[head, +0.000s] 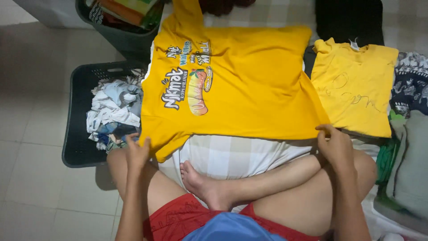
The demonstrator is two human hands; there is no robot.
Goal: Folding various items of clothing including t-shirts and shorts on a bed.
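Your left hand (pixel 136 151) rests on the near left corner of the yellow T-shirt (pixel 240 80), at the sleeve end; the fingers (pixel 143 143) lie close together and fairly straight, touching the cloth, though you cannot tell whether they pinch it. Your right hand (pixel 335 145) sits at the shirt's near right corner, at the hem, with the fingers (pixel 324 129) curled and closed on the edge of the fabric. Both forearms reach forward from your body, one on each side of your crossed legs, palms turned down.

The T-shirt lies spread flat, print side up, on a pale checked sheet (pixel 232 154), directly in front of your knees. Just to the right of the shirt lies a folded yellow garment (pixel 356 93), its edge touching or slightly under the shirt. Beyond that garment, further right, sits a stack of clothes (pixel 408 147) in dark, green and grey cloth. To the left of the shirt, on the tiled floor, stands a dark laundry basket (pixel 78 111) holding crumpled white and blue clothes. A second basket (pixel 122 38) stands beyond the shirt's far left corner.
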